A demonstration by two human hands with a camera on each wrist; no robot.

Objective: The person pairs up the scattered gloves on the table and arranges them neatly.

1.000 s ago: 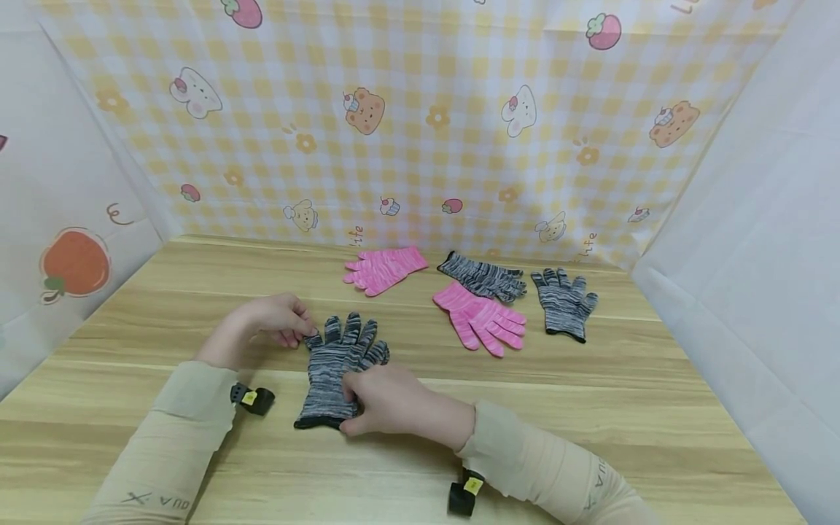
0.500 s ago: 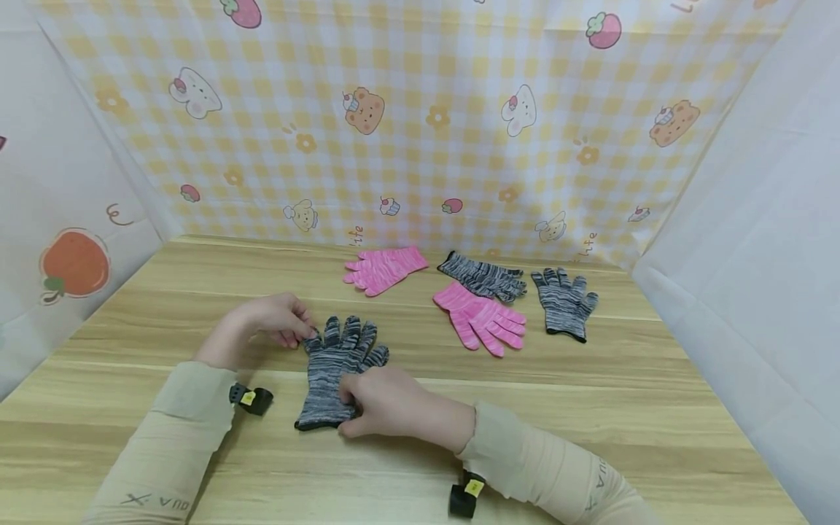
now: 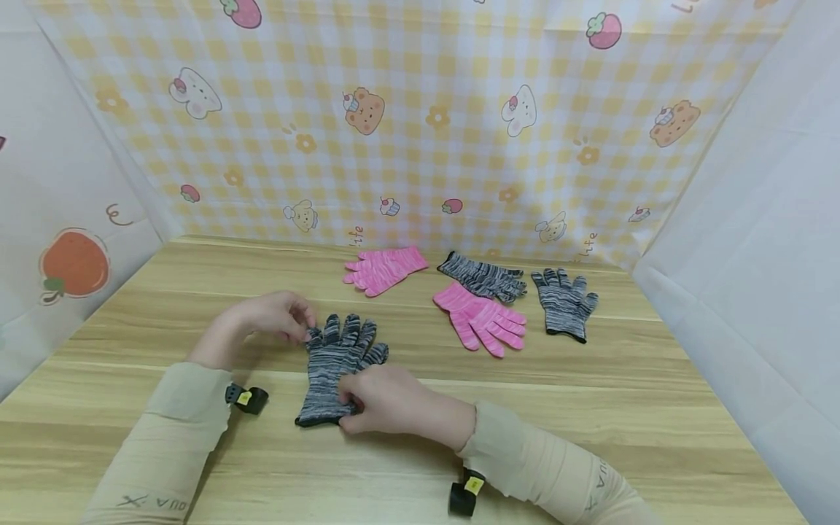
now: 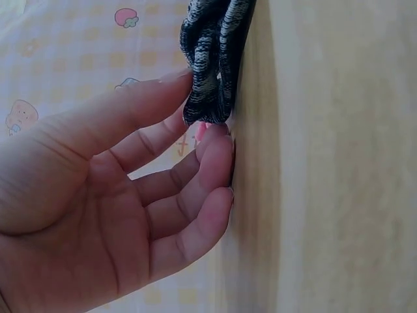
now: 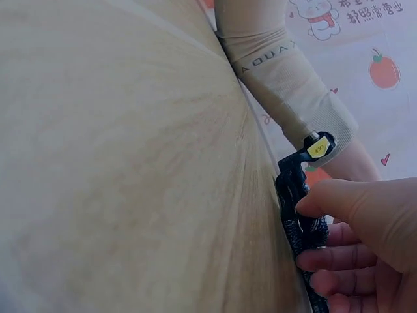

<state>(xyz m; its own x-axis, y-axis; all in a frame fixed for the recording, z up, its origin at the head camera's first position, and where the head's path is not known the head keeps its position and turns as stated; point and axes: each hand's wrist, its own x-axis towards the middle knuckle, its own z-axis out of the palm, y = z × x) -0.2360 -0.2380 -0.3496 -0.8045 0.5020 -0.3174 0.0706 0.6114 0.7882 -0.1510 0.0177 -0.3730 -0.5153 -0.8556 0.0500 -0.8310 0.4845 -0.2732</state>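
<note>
A black-and-grey knitted glove (image 3: 326,375) lies flat on the table in the head view, its fingers pointing away and its black cuff edge towards me. My left hand (image 3: 275,318) pinches the tip of its leftmost finger between thumb and forefinger. Close up in the left wrist view, that glove finger (image 4: 210,78) looks bunched, and the other fingers of my left hand curl loosely below it. My right hand (image 3: 389,401) grips the glove's right edge near the cuff, covering that corner. In the right wrist view, the thumb presses the dark knit fabric (image 5: 293,228).
Farther back lie a pink glove (image 3: 383,270), another grey glove (image 3: 482,275), a second pink glove (image 3: 482,319) overlapping that grey one, and a further grey glove (image 3: 566,306) at the right. A checked cloth (image 3: 420,160) hangs behind the wooden table (image 3: 623,430).
My left hand and forearm have shifted slightly left and away, still pinching the glove finger. The glove's cuff has moved a touch away from me; the right hand stays on its edge.
</note>
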